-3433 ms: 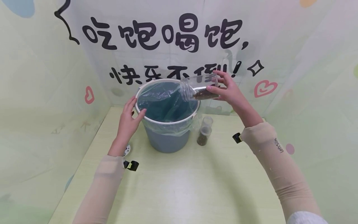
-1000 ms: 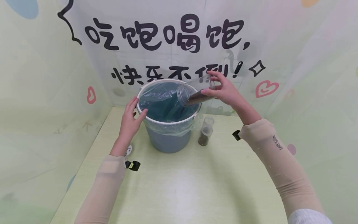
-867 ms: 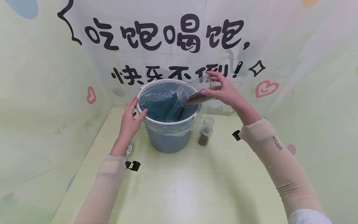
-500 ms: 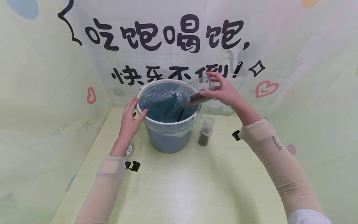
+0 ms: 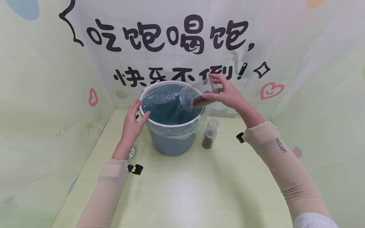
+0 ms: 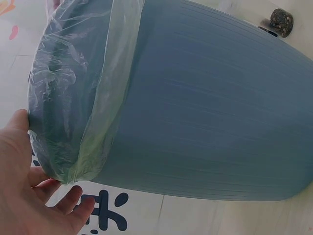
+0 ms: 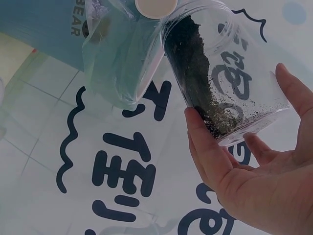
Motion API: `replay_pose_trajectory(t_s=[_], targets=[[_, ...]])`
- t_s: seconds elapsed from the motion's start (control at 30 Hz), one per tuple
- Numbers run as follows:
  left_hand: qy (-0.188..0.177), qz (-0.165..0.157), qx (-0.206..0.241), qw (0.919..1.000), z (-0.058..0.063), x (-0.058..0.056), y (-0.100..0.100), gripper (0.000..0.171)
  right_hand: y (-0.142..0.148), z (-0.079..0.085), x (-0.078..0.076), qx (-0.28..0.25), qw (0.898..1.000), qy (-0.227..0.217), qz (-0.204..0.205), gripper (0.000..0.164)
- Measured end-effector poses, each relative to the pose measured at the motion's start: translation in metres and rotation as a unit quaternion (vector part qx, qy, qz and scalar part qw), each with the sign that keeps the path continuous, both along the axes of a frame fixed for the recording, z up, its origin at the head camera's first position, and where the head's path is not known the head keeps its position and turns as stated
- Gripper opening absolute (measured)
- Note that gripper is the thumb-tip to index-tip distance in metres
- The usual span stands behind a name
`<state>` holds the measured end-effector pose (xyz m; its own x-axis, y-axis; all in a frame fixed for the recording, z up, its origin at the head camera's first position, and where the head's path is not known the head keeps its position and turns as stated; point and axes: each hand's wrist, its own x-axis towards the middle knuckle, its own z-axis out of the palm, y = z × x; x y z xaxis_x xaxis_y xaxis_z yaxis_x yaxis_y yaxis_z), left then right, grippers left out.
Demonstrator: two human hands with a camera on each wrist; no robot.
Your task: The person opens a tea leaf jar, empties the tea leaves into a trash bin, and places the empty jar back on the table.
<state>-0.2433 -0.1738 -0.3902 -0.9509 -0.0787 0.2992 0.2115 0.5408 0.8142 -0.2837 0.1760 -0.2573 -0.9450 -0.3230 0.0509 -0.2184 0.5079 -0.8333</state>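
Observation:
A blue-grey trash can (image 5: 171, 142) with a white rim stands on the table, lined with a clear plastic bag (image 5: 182, 131) folded over its edge. My left hand (image 5: 132, 120) rests against the can's left side, thumb and fingers spread along the rim; the left wrist view shows the fingertips touching the bagged edge. Over the right side of the opening, my right hand (image 5: 231, 95) grips a clear wide-mouthed jar (image 7: 220, 63) near its base. The jar tips mouth-down to the left. Dark loose granules (image 7: 188, 54) lie along its lower wall, and specks cling near the bottom.
Right of the can stand a small clear container (image 5: 209, 139) with dark contents and, behind it, another clear container (image 5: 213, 123). A white round object (image 5: 131, 153) is partly hidden by my left wrist. A printed fabric wall (image 5: 176, 57) rises close behind the can.
From the oldest frame, the jar has moved left over the can and tipped further down. The dark stream falling from its mouth about half a second ago is not visible now. My left hand stays put.

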Motion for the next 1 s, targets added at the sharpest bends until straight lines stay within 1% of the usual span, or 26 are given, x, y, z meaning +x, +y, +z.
replay_pose_trajectory(t_s=[1.0], targets=[[-0.006,0.002,0.004,1.0000,-0.0012,-0.0006,-0.0001,0.069,-0.0064,0.0027,0.0019,0.019,0.999,0.027,0.014,0.080]])
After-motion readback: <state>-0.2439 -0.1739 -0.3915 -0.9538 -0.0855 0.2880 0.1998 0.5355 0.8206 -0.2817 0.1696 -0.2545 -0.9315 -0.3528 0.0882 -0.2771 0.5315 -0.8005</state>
